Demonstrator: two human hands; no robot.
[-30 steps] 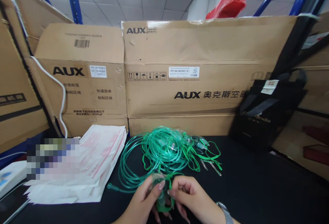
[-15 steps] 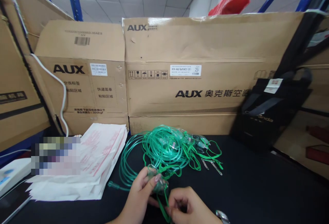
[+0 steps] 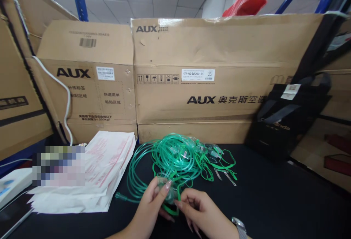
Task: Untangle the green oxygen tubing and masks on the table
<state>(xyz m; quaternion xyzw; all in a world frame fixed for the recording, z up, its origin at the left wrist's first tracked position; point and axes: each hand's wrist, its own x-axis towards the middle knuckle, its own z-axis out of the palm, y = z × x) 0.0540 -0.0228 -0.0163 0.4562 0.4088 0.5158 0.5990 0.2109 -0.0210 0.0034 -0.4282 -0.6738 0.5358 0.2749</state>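
My left hand (image 3: 153, 202) is closed around a clear green-tinted oxygen mask (image 3: 171, 191), thumb pressed on its near side. At the mask's right edge, my right hand (image 3: 196, 208) pinches the green elastic strap (image 3: 179, 191) between thumb and fingertips. A loop of that strap hangs under the mask. Just behind the hands lies a heap of coiled green tubing (image 3: 175, 155), with a connector (image 3: 120, 196) at one loose end on the left. More clear masks (image 3: 211, 151) with green straps and thin metal strips (image 3: 230, 179) lie at the heap's right side.
White printed bags (image 3: 106, 158) are stacked on the black table at the left, beside a white device (image 3: 13, 186). Large cardboard boxes (image 3: 230, 48) form a wall behind. At the right stands a black bag (image 3: 285, 122).
My right hand has shifted slightly up and closer to the mask's edge. The strap, which hung down lower before, is now drawn up in a loop beside the mask.
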